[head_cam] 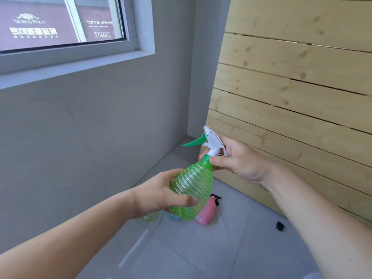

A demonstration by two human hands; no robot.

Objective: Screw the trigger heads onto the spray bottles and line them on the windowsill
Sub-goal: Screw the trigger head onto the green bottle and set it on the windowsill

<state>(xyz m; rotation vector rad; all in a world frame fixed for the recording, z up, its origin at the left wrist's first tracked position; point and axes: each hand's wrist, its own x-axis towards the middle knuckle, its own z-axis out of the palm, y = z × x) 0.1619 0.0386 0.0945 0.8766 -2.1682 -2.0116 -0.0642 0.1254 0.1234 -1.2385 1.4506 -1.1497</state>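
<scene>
A slatted wooden panel (pixel 291 93) leans by the grey wall under the windowsill (pixel 76 65). Above the tiled floor (pixel 201 248), the left hand (pixel 159 195) has its grip clamped on the green spray bottle (pixel 193 190); the right hand (pixel 239 160) pinches its trigger head (pixel 211 140) collar. A pink bottle (pixel 207 212) lies partly hidden below.

bare unfurnished room: grey tiled floor (pixel 201 248) & walls, window (pixel 60 23), pine slat panel (pixel 302 87).

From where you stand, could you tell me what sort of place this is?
Probably a bare indoor room corner, perhaps under renovation: grey tiled floor, window with sill, wooden slat panel propped against the wall.
</scene>
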